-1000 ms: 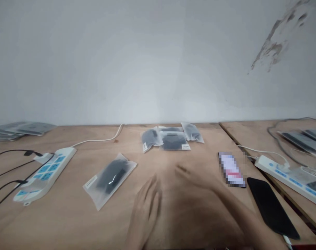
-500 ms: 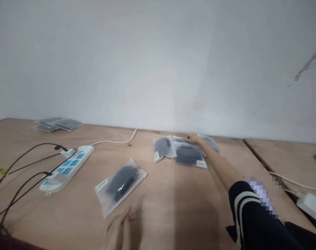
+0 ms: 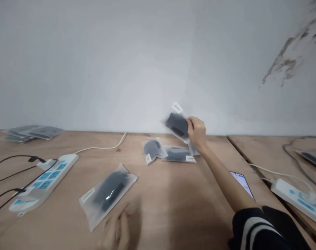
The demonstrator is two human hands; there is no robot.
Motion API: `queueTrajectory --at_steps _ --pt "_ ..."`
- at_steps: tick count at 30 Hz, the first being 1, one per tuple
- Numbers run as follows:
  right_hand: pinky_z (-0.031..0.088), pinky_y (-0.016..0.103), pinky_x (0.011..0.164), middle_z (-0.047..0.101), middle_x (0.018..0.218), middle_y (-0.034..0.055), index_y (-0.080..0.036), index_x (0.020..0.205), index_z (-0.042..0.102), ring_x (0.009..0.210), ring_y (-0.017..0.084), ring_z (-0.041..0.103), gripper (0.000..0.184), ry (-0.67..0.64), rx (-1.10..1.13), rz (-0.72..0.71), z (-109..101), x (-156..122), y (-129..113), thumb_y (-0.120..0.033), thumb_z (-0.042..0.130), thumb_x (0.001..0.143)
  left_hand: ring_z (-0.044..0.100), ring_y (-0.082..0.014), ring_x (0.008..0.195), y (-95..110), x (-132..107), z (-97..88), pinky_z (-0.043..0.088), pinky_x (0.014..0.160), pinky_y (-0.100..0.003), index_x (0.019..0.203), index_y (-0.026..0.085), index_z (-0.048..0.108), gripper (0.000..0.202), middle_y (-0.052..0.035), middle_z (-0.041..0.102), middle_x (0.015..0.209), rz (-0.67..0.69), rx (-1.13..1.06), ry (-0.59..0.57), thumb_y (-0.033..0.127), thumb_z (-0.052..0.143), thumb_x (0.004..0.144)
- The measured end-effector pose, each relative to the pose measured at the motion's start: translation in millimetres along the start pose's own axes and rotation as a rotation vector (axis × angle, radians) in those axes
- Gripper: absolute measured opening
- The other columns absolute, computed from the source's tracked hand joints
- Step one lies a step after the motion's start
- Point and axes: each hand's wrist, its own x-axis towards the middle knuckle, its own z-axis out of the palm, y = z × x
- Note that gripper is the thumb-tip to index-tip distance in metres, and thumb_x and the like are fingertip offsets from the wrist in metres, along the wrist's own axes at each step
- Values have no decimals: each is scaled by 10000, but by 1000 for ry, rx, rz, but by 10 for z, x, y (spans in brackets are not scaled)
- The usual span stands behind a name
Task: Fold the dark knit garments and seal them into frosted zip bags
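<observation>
My right hand (image 3: 196, 132) is stretched out to the back of the wooden table (image 3: 168, 201) and grips a frosted plastic bag with a dark item (image 3: 176, 123), lifted above a small pile of similar bags (image 3: 170, 153). My left hand (image 3: 116, 229) rests low near the front edge, fingers loosely extended, holding nothing. It lies just right of another bagged dark item (image 3: 108, 192) flat on the table.
A white power strip with blue sockets (image 3: 41, 182) and black cables lies at the left. A stack of bags (image 3: 32, 132) sits at the far left by the wall. A lit phone (image 3: 242, 182) and a second power strip (image 3: 298, 199) are at the right.
My right hand reached to the pile at the back, closed on one bag and lifted it off the pile. My left hand slid back toward the front edge.
</observation>
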Motion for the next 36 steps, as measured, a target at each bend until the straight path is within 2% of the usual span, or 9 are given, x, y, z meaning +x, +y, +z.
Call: queueTrajectory --at_steps 4,8,11,14,17,20,26,31,36 --pt "429 310 792 660 853 44 -221 887 593 837 216 597 265 -116 398 110 -535 -710 -251 -427 439 952 703 -238 977 476 204 181 569 791 -351 1299 260 540 378 -71 722 1085 -198 -209 -188 348 505 933" --pt "428 303 700 606 733 3 -220 748 580 741 199 569 340 -438 724 483 -777 -1702 -447 -542 553 850 605 -220 1205 775 233 269 532 942 -375 1518 271 182 668 -152 485 1458 -367 -557 -234 389 510 947" --pt "429 309 669 577 691 -15 -215 707 588 680 180 539 370 -581 958 835 -845 -2371 -538 -573 665 760 493 -250 1333 821 149 174 463 1046 -425 1438 262 384 531 -144 376 1538 -264 -580 -268 400 517 942" --pt "454 348 731 620 728 2 -218 728 646 718 197 565 319 -659 1002 1023 -911 -2825 -605 -526 727 735 480 -270 1339 834 28 37 406 1100 -455 1070 207 658 274 -120 495 1455 -149 -540 -317 399 518 934" --pt "462 400 862 686 846 38 -233 799 710 863 231 610 298 -728 1041 991 -990 -3045 -665 -524 649 819 623 -238 1139 878 -67 5 478 1011 -401 878 192 669 260 -94 690 1154 -223 -597 -316 395 515 930" --pt "433 461 994 716 1020 66 -237 1004 725 1033 251 630 441 -787 1264 962 -1105 -3095 -705 -608 518 885 668 -194 863 920 -79 106 528 824 -314 839 179 658 255 -48 699 838 -375 -609 -241 396 541 907" --pt "262 478 1181 571 1397 37 -311 1289 607 1324 234 473 398 -688 1049 751 -1574 -2999 -810 -497 510 951 648 -177 782 890 93 398 511 715 -269 835 166 637 244 -38 676 794 -506 -733 -179 404 581 845" --pt "406 454 1066 572 1336 47 -371 1310 597 1237 246 519 414 -717 803 213 -1809 -2934 -1011 -203 452 960 646 -171 729 904 195 620 508 685 -272 837 166 637 239 -39 674 761 -554 -790 -278 398 576 828" --pt "489 352 859 584 1225 66 -371 1343 568 1004 208 584 546 -770 727 35 -1652 -2949 -1173 -75 407 914 661 -197 685 1099 252 809 544 662 -319 749 161 664 180 -36 676 666 -545 -834 -488 341 660 750"
